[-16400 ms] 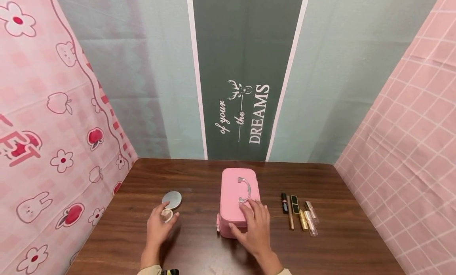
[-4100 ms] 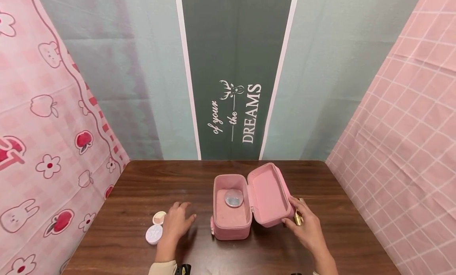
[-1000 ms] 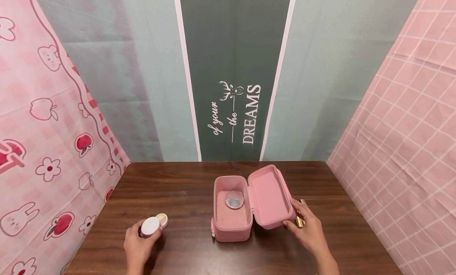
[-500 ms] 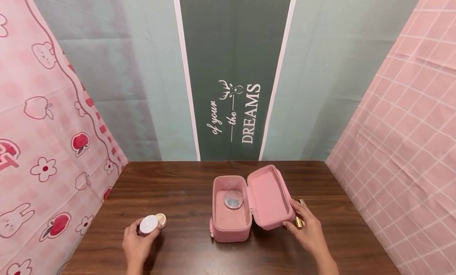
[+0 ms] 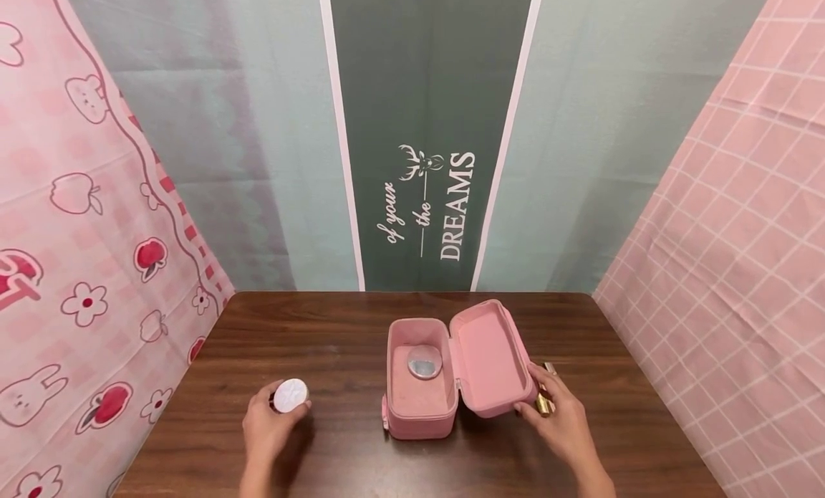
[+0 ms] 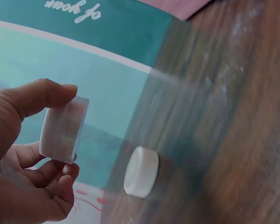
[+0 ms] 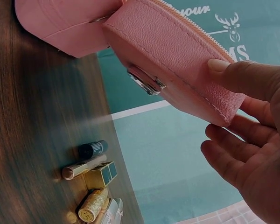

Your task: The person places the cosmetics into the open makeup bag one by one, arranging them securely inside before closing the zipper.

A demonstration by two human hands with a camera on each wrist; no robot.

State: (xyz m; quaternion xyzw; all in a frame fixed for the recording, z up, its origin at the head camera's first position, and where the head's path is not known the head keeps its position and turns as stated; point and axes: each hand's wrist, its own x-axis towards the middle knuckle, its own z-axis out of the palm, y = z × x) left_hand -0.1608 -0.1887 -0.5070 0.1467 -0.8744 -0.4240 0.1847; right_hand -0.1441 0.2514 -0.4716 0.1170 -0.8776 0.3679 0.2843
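Note:
My left hand (image 5: 267,426) pinches a round white cosmetic compact (image 5: 291,395) between thumb and fingers, over the left part of the table. In the left wrist view the compact (image 6: 64,130) shows edge-on, and a smaller round white pot (image 6: 142,172) stands on the table beyond it. That pot is hidden behind the compact in the head view. My right hand (image 5: 563,419) grips the edge of the raised lid (image 5: 493,362) of a pink cosmetic case (image 5: 422,426), thumb on one side and fingers on the other. Inside the case lies a round silver-and-clear compact (image 5: 424,362).
Several cosmetics lie right of the case, mostly hidden by the lid and right hand in the head view: a black tube (image 7: 93,149), a slim rose-gold tube (image 7: 84,167), a black-and-gold box (image 7: 101,175) and a gold tube (image 7: 93,205). Fabric curtains (image 5: 290,161) surround the brown table (image 5: 335,355).
The case, closed at first, is open, with the silver compact moved from the table into it. My left hand has picked up the white compact and shifted slightly right; my right hand keeps its lid hold.

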